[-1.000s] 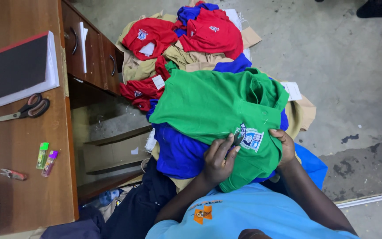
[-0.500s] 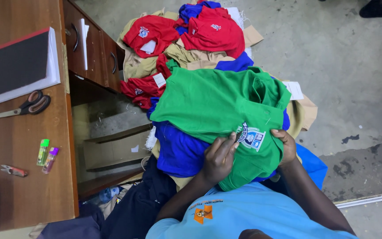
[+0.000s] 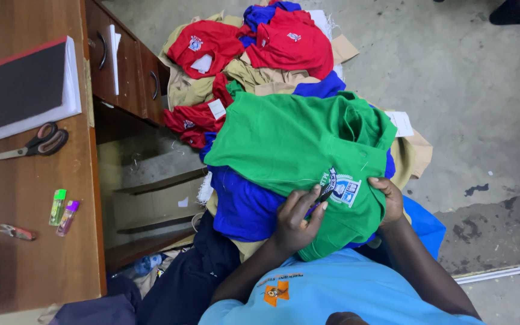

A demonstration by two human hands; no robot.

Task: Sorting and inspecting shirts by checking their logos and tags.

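Green shirt (image 3: 296, 144) lies on top of the clothes pile on the person's lap, spread flat, collar end away from the body. White and blue badge (image 3: 341, 185) sits on the near part of it, between the two hands.

Left hand (image 3: 296, 219) rests on the shirt just left of the badge. Its fingers (image 3: 309, 201) are narrow, pinched on a small dark tool (image 3: 322, 198) whose tip touches the badge edge. Can't tell what the tool is; too small.

Right hand (image 3: 388, 201) grips the shirt's near right edge, fingers curled over the fabric right beside the badge.

Under the green one: a blue shirt (image 3: 242, 204), showing on the left side and at the lower right. Beyond it, red shirts (image 3: 290, 39) and tan garments (image 3: 260, 75) are heaped on the concrete floor (image 3: 464, 90). A white paper tag (image 3: 401, 122) pokes out at the pile's right side.

Wooden worktop (image 3: 31, 192) on the left, well apart from the hands. On it:
- black book with red edge (image 3: 22, 87)
- scissors (image 3: 31, 143) just below the book
- two small lighters (image 3: 62, 209), green and purple, side by side
- a small red-handled clipper (image 3: 16, 232) near them

Drawers with metal handles (image 3: 124, 60) are on the worktop's side facing the pile.
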